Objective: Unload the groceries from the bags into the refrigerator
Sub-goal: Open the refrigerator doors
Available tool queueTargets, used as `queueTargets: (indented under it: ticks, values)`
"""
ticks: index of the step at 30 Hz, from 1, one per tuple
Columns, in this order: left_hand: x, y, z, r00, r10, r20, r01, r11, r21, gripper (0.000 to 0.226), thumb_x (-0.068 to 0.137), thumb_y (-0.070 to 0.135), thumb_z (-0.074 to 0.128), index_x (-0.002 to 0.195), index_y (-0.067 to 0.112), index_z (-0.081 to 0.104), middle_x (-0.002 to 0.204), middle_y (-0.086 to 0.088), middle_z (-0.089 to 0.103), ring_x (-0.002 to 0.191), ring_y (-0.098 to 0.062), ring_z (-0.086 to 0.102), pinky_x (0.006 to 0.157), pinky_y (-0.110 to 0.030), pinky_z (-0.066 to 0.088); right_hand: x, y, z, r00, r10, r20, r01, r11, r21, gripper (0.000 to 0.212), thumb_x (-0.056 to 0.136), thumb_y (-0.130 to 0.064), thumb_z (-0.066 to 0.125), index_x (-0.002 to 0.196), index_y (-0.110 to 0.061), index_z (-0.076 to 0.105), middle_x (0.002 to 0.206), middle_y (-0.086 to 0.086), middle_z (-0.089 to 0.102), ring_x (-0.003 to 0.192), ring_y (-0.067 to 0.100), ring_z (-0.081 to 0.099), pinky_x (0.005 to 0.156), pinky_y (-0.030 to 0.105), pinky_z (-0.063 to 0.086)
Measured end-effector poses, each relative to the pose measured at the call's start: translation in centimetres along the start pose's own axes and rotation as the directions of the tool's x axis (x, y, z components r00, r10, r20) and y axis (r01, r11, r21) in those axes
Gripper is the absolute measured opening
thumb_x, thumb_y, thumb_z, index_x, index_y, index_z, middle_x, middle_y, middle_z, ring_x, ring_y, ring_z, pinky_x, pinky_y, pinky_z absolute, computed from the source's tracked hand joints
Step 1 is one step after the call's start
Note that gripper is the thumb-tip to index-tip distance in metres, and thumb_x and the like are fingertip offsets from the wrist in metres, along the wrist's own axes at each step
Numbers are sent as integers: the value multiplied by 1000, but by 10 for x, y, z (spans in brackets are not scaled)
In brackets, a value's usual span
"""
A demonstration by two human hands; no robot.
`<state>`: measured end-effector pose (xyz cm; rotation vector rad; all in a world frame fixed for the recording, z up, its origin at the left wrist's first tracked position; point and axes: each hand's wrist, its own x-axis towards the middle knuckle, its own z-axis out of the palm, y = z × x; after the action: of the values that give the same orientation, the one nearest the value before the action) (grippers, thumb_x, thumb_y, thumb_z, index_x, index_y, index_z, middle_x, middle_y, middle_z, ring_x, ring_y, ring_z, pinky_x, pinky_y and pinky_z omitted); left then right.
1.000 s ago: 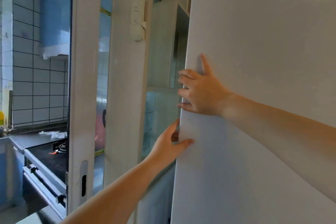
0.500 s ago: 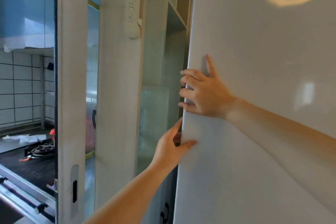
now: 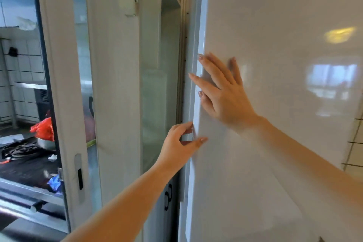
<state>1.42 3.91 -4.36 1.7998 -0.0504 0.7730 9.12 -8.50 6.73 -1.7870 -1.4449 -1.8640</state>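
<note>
The left hand [image 3: 180, 143] pinches the door [image 3: 275, 104] edge, thumb in front and fingers curled behind; the right hand [image 3: 222, 92] lies spread flat on the front just above. That thin pinch might slip off the glossy edge. No bags or groceries show.

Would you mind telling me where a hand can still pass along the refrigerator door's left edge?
The refrigerator door edge is bare above the right hand and below the left hand. Between the hands it is crowded: only a short stretch shows. The gap toward the pale cabinet beside it looks narrow.
</note>
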Motion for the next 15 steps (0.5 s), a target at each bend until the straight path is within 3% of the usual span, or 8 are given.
queueTargets:
  ticks: [2, 4, 8, 12, 15]
  values:
    - [-14, -10, -2, 994, -31, 104, 32, 999, -13, 69, 71, 49, 74, 133, 34, 47, 132, 16, 50, 122, 1, 46, 96, -23, 45, -23, -18, -12, 991, 131, 28, -132, 991, 28, 45, 90, -14, 43, 134, -14, 50, 148, 16, 34, 140, 29, 26, 109, 59, 21]
    - [-31, -17, -3, 981, -83, 177, 85, 996, -5, 74, 75, 54, 68, 140, 38, 36, 141, 22, 40, 129, 4, 37, 104, -25, 35, -48, -36, -24, 956, 285, 73, -290, 954, 75, 51, 89, -14, 44, 140, -16, 41, 152, 14, 26, 142, 28, 18, 111, 58, 17]
    - [-59, -21, -2, 936, -209, 283, 236, 970, -62, 75, 80, 52, 59, 146, 33, 26, 144, 16, 40, 127, 2, 41, 111, -32, 32, -101, -82, -42, 810, 555, 191, -579, 808, 110, 58, 88, -24, 43, 144, -19, 29, 156, 9, 14, 145, 24, 8, 112, 57, 15]
    - [-78, -13, 3, 906, -186, 379, 219, 975, -45, 31, 96, 32, 49, 127, 35, 51, 114, 25, 63, 105, 11, 55, 85, -10, 45, -154, -124, -52, 680, 645, 348, -707, 702, 80, 65, 88, -37, 44, 147, -24, 19, 157, 6, 5, 145, 21, 1, 112, 55, 16]
    - [-87, -7, 6, 914, -171, 367, 205, 977, -57, 25, 97, 26, 47, 119, 31, 59, 108, 25, 66, 102, 9, 58, 76, -6, 44, -183, -149, -59, 605, 683, 409, -768, 637, 74, 67, 89, -45, 43, 148, -24, 18, 157, 8, 5, 145, 21, 1, 114, 49, 18]
